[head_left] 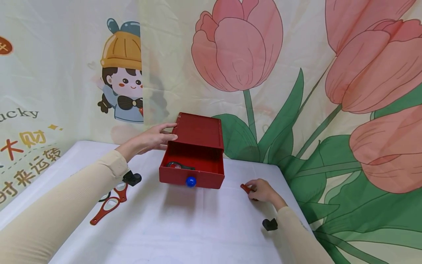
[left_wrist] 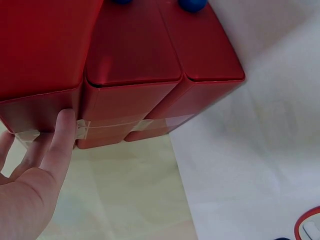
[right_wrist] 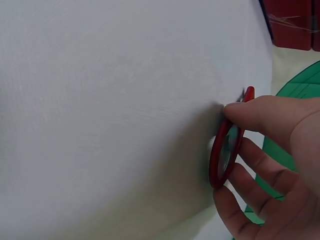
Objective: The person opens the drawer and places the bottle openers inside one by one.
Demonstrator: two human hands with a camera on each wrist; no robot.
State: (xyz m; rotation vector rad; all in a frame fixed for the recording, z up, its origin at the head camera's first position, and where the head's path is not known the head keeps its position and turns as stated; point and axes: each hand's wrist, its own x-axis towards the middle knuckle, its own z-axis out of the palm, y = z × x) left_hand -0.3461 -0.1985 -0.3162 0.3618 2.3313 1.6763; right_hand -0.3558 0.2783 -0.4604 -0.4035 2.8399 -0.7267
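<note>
A red drawer box [head_left: 199, 130] stands at the back of the table, its top drawer [head_left: 207, 179] pulled out by a blue knob [head_left: 191, 182]. Inside that drawer lies a black-handled magnifying glass [head_left: 179, 166]. My left hand [head_left: 153, 138] touches the box's left side with fairly straight fingers; in the left wrist view the fingers [left_wrist: 59, 145] rest against the uppermost of the stacked sections. To the right of the box, my right hand [head_left: 262, 190] pinches a red magnifying glass [right_wrist: 220, 155] by its rim between thumb and fingers, tilted on edge close to the white tabletop.
Two red magnifying glasses [head_left: 104, 210] and a dark-rimmed one [head_left: 104, 197] lie on the white table [head_left: 184, 238] at the left, partly below my left forearm. A cloth printed with tulips [head_left: 240, 51] hangs right behind the box.
</note>
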